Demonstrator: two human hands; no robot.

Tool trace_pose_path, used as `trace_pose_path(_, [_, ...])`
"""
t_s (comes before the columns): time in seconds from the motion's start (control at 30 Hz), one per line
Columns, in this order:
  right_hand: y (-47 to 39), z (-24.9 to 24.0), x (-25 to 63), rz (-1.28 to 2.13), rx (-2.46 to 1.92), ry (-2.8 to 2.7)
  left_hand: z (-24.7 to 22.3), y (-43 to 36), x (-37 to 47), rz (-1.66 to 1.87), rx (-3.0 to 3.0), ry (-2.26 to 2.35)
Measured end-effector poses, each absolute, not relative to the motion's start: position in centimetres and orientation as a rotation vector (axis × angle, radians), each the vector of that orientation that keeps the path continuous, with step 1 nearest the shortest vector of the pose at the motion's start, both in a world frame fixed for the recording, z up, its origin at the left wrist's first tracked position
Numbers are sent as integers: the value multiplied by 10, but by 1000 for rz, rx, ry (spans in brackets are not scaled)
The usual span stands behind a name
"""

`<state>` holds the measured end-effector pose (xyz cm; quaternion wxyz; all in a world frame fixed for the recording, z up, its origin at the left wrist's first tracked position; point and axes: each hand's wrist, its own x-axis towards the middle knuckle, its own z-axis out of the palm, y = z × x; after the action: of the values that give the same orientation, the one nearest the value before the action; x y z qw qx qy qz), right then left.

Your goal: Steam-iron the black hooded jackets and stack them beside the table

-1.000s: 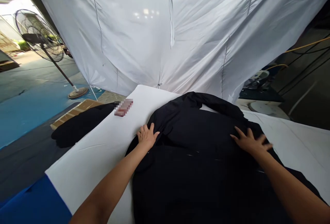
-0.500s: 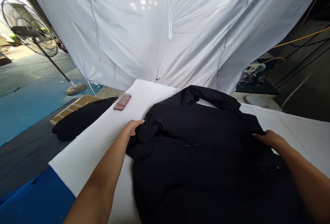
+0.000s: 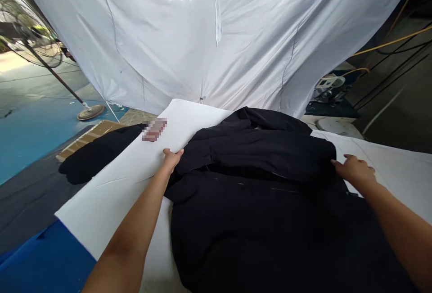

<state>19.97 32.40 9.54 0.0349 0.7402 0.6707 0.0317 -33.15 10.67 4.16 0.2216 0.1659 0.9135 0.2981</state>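
A black jacket (image 3: pixel 270 230) with a short strip of zipper teeth lies spread over the white table, its lower part running out of view at the bottom. Across its upper part lies a flattened fold (image 3: pixel 270 151), and a sleeve (image 3: pixel 280 119) curves behind that. At the left edge of the cloth is my left hand (image 3: pixel 173 158), thumb touching the fabric and fingers apart. My right hand (image 3: pixel 357 171) is at the opposite edge, its thumb tip against the fold and its fingers loosely spread. Neither hand visibly pinches the cloth.
The white table top (image 3: pixel 114 194) has a blurred-out reddish item (image 3: pixel 154 129) near its left edge. Beyond that edge lie a black cloth bundle (image 3: pixel 101 151) and a cardboard piece (image 3: pixel 87 137). White sheeting (image 3: pixel 151 36) hangs behind; a fan base (image 3: pixel 91 112) stands left.
The fold has settled flatter, and a dark gap now shows below it. Both hands have loosened, with the right fingers lifted off the cloth. The view has shifted slightly.
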Motion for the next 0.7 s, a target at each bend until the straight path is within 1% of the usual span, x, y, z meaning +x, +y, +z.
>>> trace_pose_path(0.07, [288, 84, 190, 59, 2146, 2168, 56, 92, -325, 671, 524, 2467])
trace_pose_path(0.17, [229, 62, 172, -175, 1888, 2223, 72, 72, -302, 411, 730, 2397])
trace_pose_path(0.23, [197, 44, 157, -197, 1908, 2117, 73, 62, -278, 268, 890, 2368])
trace_pose_path(0.3, [178, 26, 139, -135, 1975, 2074, 65, 53, -257, 180, 1088, 2373])
trace_pose_path(0.4, [166, 8, 111, -43, 1952, 2212, 49, 39, -245, 142, 1348, 2470])
trace_pose_path(0.53, [160, -2, 78, 51, 1787, 2438, 38, 29, -266, 106, 1218, 2623])
trace_pose_path(0.63, [158, -6, 74, 99, 1866, 2454, 41, 38, -284, 272, 1063, 2812])
trace_pose_path(0.7, [163, -7, 83, 83, 1977, 2429, 42, 49, -289, 413, 947, 2832])
